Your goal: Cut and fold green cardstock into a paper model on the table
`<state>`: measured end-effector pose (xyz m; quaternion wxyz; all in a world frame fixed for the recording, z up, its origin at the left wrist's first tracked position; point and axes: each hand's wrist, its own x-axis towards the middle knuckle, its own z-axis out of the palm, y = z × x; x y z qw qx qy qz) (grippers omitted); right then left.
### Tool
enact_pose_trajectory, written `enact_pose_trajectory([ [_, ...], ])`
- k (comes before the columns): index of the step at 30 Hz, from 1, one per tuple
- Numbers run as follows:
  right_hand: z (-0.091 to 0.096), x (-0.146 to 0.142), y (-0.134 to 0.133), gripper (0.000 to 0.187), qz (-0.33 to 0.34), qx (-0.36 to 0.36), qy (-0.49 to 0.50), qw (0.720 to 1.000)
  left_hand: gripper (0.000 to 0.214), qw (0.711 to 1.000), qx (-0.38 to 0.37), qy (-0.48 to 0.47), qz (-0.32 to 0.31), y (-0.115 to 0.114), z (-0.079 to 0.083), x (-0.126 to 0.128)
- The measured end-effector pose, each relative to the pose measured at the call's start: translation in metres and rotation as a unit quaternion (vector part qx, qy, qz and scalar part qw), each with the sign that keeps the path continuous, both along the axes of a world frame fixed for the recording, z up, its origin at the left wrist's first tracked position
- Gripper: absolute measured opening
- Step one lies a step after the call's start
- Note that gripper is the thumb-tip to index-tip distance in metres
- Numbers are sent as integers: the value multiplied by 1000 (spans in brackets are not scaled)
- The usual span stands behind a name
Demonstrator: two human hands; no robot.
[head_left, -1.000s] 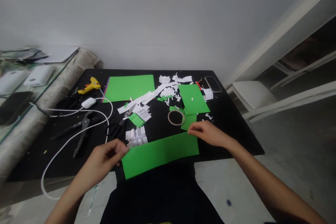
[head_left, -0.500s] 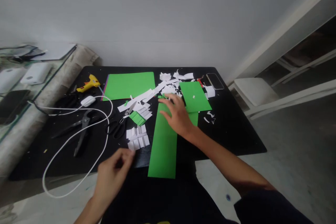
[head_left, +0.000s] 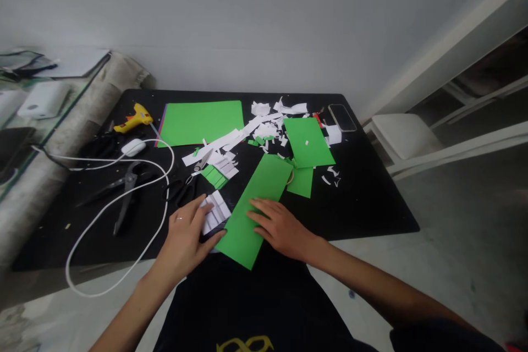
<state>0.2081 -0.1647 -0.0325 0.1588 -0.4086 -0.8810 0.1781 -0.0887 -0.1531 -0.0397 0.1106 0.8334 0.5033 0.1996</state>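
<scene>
L hand (head_left: pixel 187 236): was at the near corner of the folded white pc (head_left: pixel 216 212) ½ s ago; now its fingers lie on that pc, nr the tbl's (head_left: pixel 363 203) near edge, & the pc has been turned askew. Hand loosely spread, not clenched; can't tell if fingertips press hard. Green strip (head_left: pixel 241 223): 1 s ago held btwn both hands along the near edge, then laid square to it; now slants, far end swung toward the tbl's far R corner, covering most of the tape ring (head_left: pixel 291 176). R hand (head_left: pixel 282 231): was over the strip's far end, now back at its middle, fingers spread flat on top, no grip. So strip & white pc are being lined up side by side, I'd judge.

Rel. to hands: white pc under L fingers; strip just R of it, L thumb at its L edge, R fingers across it; near end reaches the tbl's near edge.
</scene>
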Motion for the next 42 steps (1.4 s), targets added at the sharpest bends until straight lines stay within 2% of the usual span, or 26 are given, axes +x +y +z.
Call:
enact_pose_trajectory([
  [5,-5,-14,-10,43,-45,15,-9,999,41,997,-9,12,73,-5,5,-13],
  [10,-5,-24,-16,52,-74,11,-35,997,44,993,-20,-68,96,-4,19,-8],
  [14,-7,-31,-15,51,-79,6,-18,997,42,990,-17,-123,62,-6,24,9],
  [16,-9,-31,-14,45,-74,-3,38,997,43,991,-25,-131,27,-7,22,16],
  [19,-13,-26,-13,49,-88,-11,147,985,43,991,-54,-120,-27,-8,16,24],
  [21,-15,-20,-12,45,-109,-6,175,979,43,991,-69,-105,-54,-7,12,26],
  [24,-16,-13,-13,36,-130,-5,142,981,43,991,-76,-79,-77,-3,9,26],
  [27,-16,-11,-13,37,-132,-12,113,985,41,991,-73,-64,-95,0,8,26],
  [42,-19,-12,-14,37,-133,-1,127,983,41,990,-67,-11,-122,13,9,24],
])
